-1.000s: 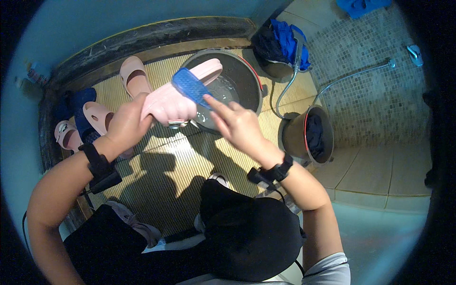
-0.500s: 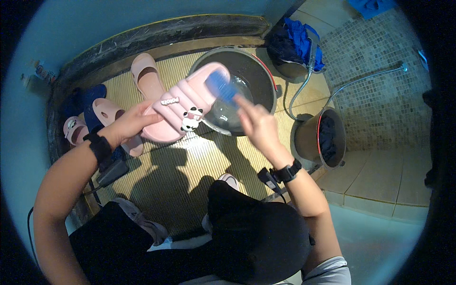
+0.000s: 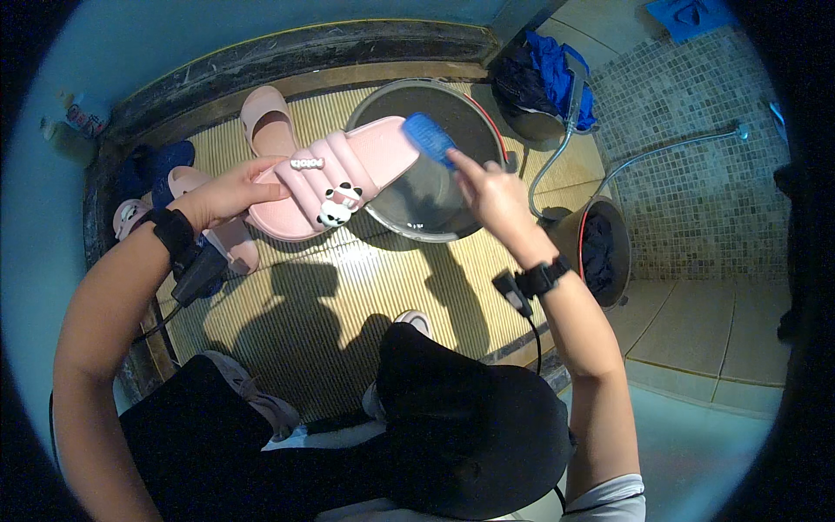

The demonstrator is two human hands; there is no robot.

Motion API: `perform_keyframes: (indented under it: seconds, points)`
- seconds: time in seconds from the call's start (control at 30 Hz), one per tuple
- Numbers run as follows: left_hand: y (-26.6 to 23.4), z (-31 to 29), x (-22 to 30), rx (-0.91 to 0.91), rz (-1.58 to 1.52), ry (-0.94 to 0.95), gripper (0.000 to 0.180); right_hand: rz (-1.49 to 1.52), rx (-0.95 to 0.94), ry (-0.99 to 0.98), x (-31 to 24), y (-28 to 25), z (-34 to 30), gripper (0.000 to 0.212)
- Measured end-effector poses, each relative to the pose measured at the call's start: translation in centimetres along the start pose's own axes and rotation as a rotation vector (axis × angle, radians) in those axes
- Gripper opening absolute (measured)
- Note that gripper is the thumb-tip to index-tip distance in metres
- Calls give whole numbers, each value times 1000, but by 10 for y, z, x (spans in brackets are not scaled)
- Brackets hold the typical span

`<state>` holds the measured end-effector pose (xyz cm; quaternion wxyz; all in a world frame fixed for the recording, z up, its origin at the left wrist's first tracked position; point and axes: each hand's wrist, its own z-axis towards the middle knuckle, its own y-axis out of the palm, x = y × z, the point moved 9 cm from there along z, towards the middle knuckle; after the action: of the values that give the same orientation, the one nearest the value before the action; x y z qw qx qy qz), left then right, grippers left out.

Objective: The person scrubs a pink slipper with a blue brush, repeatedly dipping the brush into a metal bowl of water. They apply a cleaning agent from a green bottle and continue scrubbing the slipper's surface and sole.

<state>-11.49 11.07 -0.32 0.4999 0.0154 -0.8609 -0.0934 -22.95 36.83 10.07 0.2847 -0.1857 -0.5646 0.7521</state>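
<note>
My left hand [image 3: 233,195] grips a pink slide slipper [image 3: 376,155] by its heel end, thumb on top and fingers beneath. The slipper has padded straps with a panda charm and a white lettered charm. Its toe end reaches over a round grey tub [image 3: 477,139] with water in it. A blue scrubbing brush [image 3: 430,139] is in my right hand [image 3: 497,202], its head at the slipper's toe edge. Whether the bristles touch there I cannot tell.
More pink shoes [image 3: 270,130] and dark blue slippers [image 3: 156,165] lie at the left. On the right, one bucket [image 3: 535,129] holds blue and dark clothes, another [image 3: 570,239] dark cloth. A metal hose [image 3: 639,158] runs past them. Bottles [image 3: 85,120] stand far left.
The brush has moved right, from on the slipper's sole to its toe edge. My right hand has shifted right with it. The slipper has moved slightly left and turned a little.
</note>
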Motion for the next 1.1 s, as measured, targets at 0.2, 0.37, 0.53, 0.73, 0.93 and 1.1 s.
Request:
perform_keyframes:
  seconds: [0.2,0.37,0.53,0.73,0.93,1.1]
  points:
    - [-1,-2,2,0,-4,40,52,216,-171,-239,-35,16,0,40]
    - [-2,-3,0,7,20,8,53,156,-5,8,-14,16,8,34]
    - [-2,-4,0,20,34,9,53,280,-145,-203,-39,26,0,35]
    - [1,-3,5,-17,-9,85,50,197,25,39,-16,13,6,32]
    - [-3,-1,-5,21,41,4,47,342,-19,-102,-28,27,-10,35]
    - [0,-11,2,90,131,-55,53,274,-150,39,-3,49,-4,33]
